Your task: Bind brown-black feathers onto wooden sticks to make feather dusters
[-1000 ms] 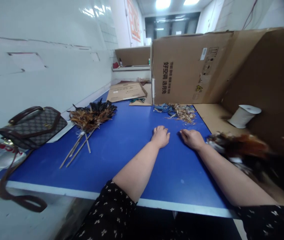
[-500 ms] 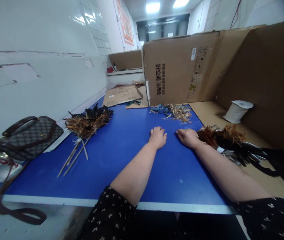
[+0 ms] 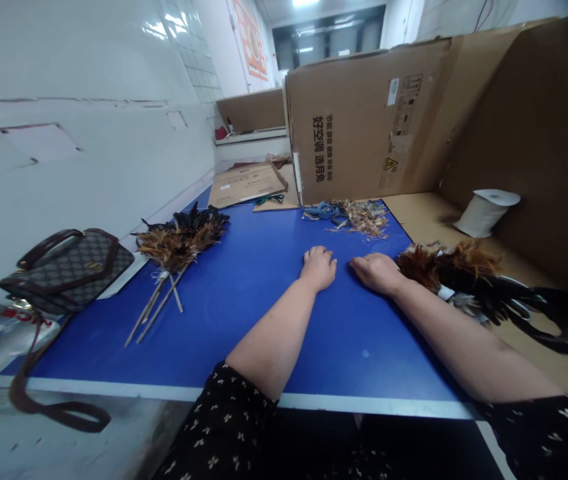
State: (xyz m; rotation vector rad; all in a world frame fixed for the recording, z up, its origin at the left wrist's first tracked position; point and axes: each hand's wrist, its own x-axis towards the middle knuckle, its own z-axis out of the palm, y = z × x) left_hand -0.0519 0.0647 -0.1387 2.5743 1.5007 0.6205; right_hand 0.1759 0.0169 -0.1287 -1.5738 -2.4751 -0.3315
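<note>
Left hand (image 3: pixel 318 269) palm down on the smooth blue bench (image 3: pixel 224 300), mid-frame, grip released, fingers loosely bent. Right hand (image 3: pixel 377 273) just beside it, fingers curled in; cannot tell whether that grip encloses anything. A narrow strip of blue separates the two.

Nearest the right hand: a bundle of brown and black feathers with a white band (image 3: pixel 469 263), right of frame, partly behind the forearm, beyond the blue surface's right edge on tan cardboard. White cylindrical spool (image 3: pixel 488 217) farther back there.

Ahead of both hands, a loose heap of tan feather scraps (image 3: pixel 367 219), near the base of a tall brown cardboard box (image 3: pixel 359 140) bounding the far side.

Widest room: centre-left, a broad blue stretch between the left forearm and a second brown-black feather bundle on thin sticks (image 3: pixel 179 240). Brown patterned handbag (image 3: pixel 71 267) at far left, strap hanging over the pale front edge.
</note>
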